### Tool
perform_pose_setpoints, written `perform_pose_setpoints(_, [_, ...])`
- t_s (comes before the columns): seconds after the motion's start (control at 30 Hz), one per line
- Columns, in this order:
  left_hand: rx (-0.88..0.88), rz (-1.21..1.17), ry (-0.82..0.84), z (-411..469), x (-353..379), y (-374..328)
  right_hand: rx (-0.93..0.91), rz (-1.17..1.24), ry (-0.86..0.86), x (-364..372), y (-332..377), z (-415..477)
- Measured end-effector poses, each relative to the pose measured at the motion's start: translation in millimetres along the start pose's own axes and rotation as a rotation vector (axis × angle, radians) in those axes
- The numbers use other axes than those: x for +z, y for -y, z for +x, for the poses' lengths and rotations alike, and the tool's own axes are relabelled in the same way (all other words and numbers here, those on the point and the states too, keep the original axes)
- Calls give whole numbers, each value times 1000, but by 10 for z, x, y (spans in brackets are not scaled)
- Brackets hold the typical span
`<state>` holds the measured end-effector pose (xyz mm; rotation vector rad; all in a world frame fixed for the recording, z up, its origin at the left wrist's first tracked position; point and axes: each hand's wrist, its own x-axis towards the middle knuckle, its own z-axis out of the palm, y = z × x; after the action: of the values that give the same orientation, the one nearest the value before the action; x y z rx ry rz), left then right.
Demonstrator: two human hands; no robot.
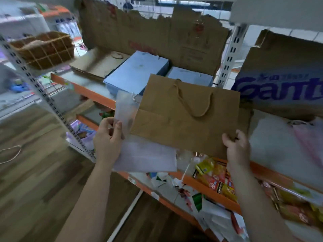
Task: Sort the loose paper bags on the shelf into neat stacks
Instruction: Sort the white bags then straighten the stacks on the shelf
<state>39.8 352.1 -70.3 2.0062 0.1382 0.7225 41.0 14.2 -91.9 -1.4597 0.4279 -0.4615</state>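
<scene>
Pinched between thumb and fingers, a frosted sheet (125, 109) stands up from the left hand (108, 137). A white sheet (146, 158) spreads out under that hand; whether the hand holds it too cannot be told. Just right of the frosted sheet and overlapping its edge is the brown bag (185, 116). It is held flat-on in front of the shelf (83, 92), slightly tilted, and its rope handle (197, 105) hangs in a loop on its face. The right hand (236, 145) grasps the bag's lower right corner with curled fingers.

At far left a wicker basket (43, 49) sits on a higher neighbouring shelf. On the orange-edged shelf, from the left, lie a brown stack (97, 65), a blue stack (136, 74) touching it, and a smaller blue stack (190, 77) just beside that, partly hidden by the held bag. Torn cardboard (157, 35) stands upright behind all 3. Further right is a box (283, 81) with blue lettering, and a white plastic bag (279, 145) lies below it. On the lower shelf, paper scraps (164, 179) lie left of the snack packets (216, 179).
</scene>
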Motion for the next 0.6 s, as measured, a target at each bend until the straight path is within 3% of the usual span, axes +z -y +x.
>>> perform_pose_setpoints(0.23, [-50, -26, -92, 601, -511, 606, -24, -17, 102, 1126, 85, -215])
perform_pose_setpoints(0.6, [-48, -8, -72, 1979, -815, 1232, -126, -17, 72, 2926, 136, 139])
